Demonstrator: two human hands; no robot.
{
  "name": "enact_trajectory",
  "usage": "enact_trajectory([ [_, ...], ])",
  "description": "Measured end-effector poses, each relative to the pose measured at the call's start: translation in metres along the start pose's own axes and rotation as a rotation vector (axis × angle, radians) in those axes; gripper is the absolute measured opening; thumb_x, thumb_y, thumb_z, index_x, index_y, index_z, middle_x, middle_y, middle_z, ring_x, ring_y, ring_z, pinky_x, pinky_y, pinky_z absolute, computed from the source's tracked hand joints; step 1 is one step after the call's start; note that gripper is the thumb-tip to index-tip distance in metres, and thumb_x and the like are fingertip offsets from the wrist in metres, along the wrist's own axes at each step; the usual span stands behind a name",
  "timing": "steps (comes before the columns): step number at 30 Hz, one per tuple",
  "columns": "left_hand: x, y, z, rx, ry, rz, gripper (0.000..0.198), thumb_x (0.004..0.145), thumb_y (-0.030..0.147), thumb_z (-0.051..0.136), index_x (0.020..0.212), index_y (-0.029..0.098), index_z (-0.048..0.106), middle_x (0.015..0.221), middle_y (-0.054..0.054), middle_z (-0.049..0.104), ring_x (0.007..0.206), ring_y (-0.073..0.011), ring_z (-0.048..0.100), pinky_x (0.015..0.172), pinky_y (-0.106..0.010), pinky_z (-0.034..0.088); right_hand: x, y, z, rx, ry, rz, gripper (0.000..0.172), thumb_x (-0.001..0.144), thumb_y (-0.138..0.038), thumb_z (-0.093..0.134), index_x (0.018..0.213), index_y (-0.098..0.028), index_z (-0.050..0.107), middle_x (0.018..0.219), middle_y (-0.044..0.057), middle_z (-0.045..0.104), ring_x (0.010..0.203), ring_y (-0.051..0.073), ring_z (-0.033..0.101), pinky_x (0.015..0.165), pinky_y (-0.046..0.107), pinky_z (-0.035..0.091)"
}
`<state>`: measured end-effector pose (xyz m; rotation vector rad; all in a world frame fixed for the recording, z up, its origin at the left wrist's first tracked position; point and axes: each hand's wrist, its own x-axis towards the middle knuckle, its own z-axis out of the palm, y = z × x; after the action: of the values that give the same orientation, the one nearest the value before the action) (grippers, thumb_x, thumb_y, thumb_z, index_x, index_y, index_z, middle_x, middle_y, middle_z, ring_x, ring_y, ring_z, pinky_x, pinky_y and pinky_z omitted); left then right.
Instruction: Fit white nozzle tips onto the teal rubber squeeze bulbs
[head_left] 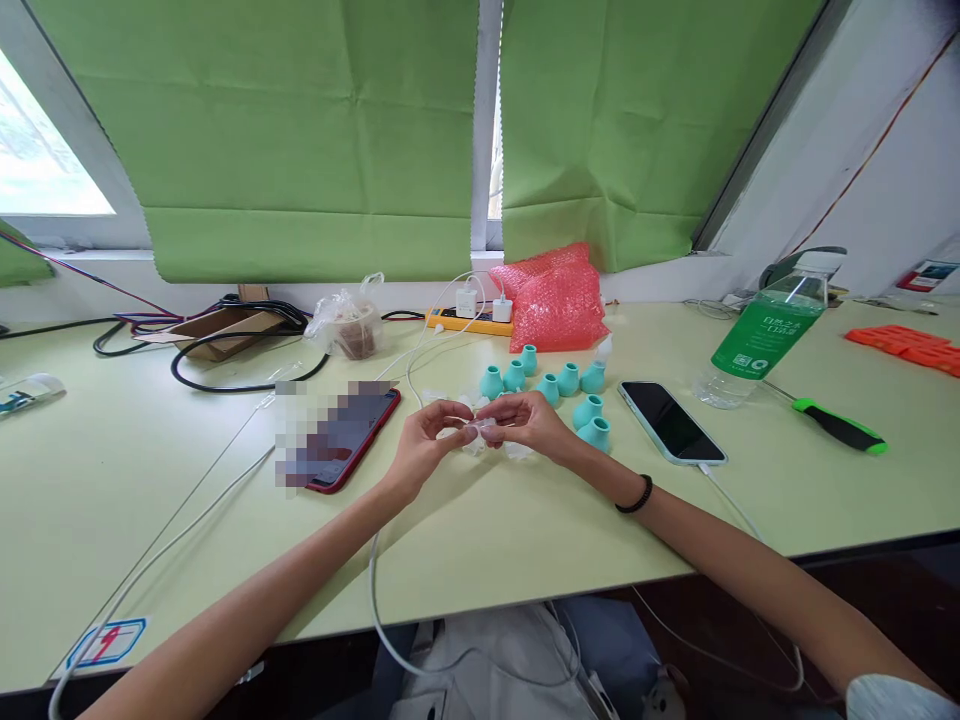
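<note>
My left hand (426, 436) and my right hand (525, 420) meet over the middle of the pale green table (525, 540). Both pinch one small clear plastic piece (478, 430) between their fingertips. A few more clear pieces (517, 452) lie on the table under the hands. Several teal cone-shaped caps (559, 385) stand just behind and to the right of my right hand. A black band sits on my right wrist.
A red phone (352, 440) lies left of my hands, a teal phone (671, 422) on the right. A green-labelled bottle (765, 335) lies at right, beside a green-and-black screwdriver (840, 427). Behind are red bubble wrap (555, 295), a yellow power strip (469, 320), cables and a cardboard box (217, 330).
</note>
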<state>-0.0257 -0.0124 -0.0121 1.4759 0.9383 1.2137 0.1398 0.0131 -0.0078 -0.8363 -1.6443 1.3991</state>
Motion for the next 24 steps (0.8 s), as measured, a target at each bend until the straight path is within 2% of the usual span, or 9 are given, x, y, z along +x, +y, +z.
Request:
enact_trajectory([
  [6,0.0000,0.0045,0.0014,-0.079,-0.059,-0.101,0.029,0.059,0.021,0.066,0.085,0.012,0.060,0.083,-0.008,0.065,0.076,-0.0183,0.061,0.072,-0.032,0.047,0.0007,0.0027,-0.0043,-0.007,0.020,-0.045,0.032,0.050,-0.027,0.072,0.078,-0.013,0.064,0.067,0.003,0.064,0.060,0.014,0.060,0.059,0.028,0.050],
  [12,-0.0016,0.0062,0.0016,-0.046,-0.053,-0.043,0.028,0.058,0.022,0.067,0.085,0.013,0.063,0.081,-0.007,0.066,0.072,-0.0181,0.061,0.069,-0.031,0.049,0.0022,0.0057,-0.0079,-0.024,0.021,-0.097,0.031,0.049,-0.021,0.073,0.078,-0.015,0.064,0.073,0.003,0.065,0.069,0.017,0.062,0.066,0.031,0.051],
  [17,-0.0018,0.0054,0.0006,-0.019,-0.070,0.003,0.030,0.059,0.022,0.067,0.087,0.014,0.064,0.089,-0.008,0.065,0.078,-0.0194,0.060,0.068,-0.029,0.049,0.0031,0.0059,-0.0078,0.001,-0.002,-0.123,0.031,0.048,-0.021,0.073,0.077,-0.015,0.064,0.080,0.004,0.066,0.073,0.018,0.062,0.069,0.032,0.051],
  [24,-0.0012,0.0030,-0.0003,-0.025,-0.075,0.003,0.034,0.058,0.023,0.068,0.090,0.013,0.064,0.088,-0.008,0.066,0.079,-0.0201,0.060,0.068,-0.028,0.049,0.0035,0.0075,-0.0092,-0.030,-0.013,-0.140,0.031,0.049,-0.020,0.073,0.079,-0.017,0.065,0.077,0.003,0.067,0.073,0.018,0.062,0.067,0.031,0.052],
])
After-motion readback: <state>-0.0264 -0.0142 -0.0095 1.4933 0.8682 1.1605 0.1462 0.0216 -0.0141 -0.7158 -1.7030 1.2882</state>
